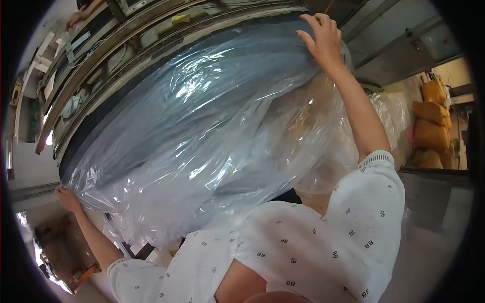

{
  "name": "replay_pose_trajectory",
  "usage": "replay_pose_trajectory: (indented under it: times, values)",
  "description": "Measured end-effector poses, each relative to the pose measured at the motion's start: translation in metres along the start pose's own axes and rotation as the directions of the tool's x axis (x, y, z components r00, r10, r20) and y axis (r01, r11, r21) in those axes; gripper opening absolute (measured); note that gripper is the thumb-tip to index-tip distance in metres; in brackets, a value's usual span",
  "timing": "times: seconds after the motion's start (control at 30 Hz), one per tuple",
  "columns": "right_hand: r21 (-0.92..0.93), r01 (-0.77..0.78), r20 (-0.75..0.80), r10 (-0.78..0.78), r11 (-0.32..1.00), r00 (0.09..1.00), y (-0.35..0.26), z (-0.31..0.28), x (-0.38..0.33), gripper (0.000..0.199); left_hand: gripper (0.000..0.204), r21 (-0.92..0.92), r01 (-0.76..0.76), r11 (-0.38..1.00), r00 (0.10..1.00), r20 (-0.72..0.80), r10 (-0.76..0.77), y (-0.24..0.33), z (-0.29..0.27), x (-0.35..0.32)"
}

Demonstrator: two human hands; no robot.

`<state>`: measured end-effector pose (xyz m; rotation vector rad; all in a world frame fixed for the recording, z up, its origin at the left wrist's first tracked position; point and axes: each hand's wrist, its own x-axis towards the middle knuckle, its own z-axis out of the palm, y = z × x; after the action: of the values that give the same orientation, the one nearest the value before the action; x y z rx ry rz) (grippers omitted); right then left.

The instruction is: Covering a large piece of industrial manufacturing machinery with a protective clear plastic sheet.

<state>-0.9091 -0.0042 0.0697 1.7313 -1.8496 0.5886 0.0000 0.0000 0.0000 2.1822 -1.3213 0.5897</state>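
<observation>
A large clear plastic sheet [202,131] spreads across the view, wrinkled and shiny, over a dark surface [108,108]. Its near part hangs in loose folds in front of my body. At the sheet's far-left corner, my left hand [68,198] is closed on the plastic edge. My right hand [323,43] reaches to the far right end, thumb and fingers apart, over the sheet's corner. Whether its fingertips touch the plastic is hard to see.
Behind the sheet runs a long machine frame [96,70] with metal rails and a yellow item [181,19]. Another person's hand [78,17] shows at the upper left. Stacked orange-brown bundles [431,121] stand at the right, beside more clear plastic [393,113].
</observation>
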Motion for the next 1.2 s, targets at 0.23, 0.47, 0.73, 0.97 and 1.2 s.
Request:
replay_pose_trajectory:
  times: [0.23,0.47,0.73,0.97,1.2]
  values:
    - [0.506,-0.252,0.349,0.071,0.825,0.935,-0.002,0.042,0.038,0.023,0.03,-0.086,-0.014,0.996,0.999,-0.036,0.011,-0.035,-0.003,0.004]
    - [0.632,-0.118,0.37,-0.165,0.766,0.914,-0.007,0.064,0.039,0.02,0.037,-0.716,0.477,0.509,0.877,0.346,-0.334,-0.073,-0.087,0.009]
    - [0.617,-0.193,0.35,-0.046,0.763,0.936,-0.01,0.082,0.035,0.019,0.039,-0.656,0.529,0.538,0.831,0.529,-0.172,-0.104,-0.191,-0.053]
    - [0.741,-0.112,0.312,-0.192,0.663,0.931,0.026,0.079,0.078,0.018,0.035,-0.693,0.601,0.398,0.788,0.597,-0.151,-0.104,-0.135,-0.046]
    - [0.919,-0.393,0.355,0.415,0.009,0.838,0.078,0.054,0.154,0.021,0.033,-0.853,0.504,-0.136,0.824,0.522,-0.22,0.039,-0.095,0.035]
